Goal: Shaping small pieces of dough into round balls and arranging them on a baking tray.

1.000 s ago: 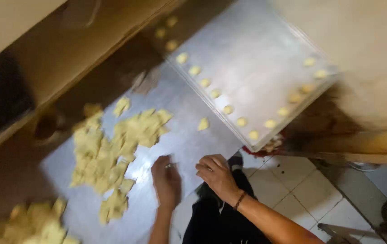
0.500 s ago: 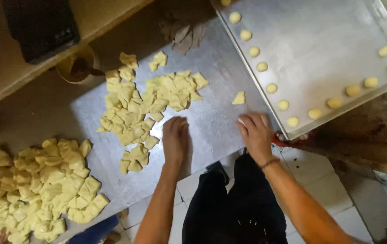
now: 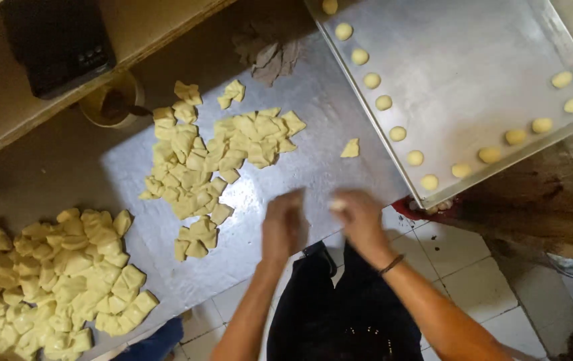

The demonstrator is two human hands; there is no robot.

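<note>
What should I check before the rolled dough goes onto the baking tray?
1. Dough piece held: the right hand has a small pale piece at its fingertips, blurred. Cannot tell its shape.
2. Left hand free: nothing visible in it, blurred. Cannot tell.
3. Room on the baking tray: wide bare middle. Ok.
4. Row of dough balls evenly spaced along the tray's edge. Ok.
5. Supply: a pile of cut dough pieces lies on the metal sheet. Ok.
6. Stray single piece lies apart beside the tray. Ok.
</note>
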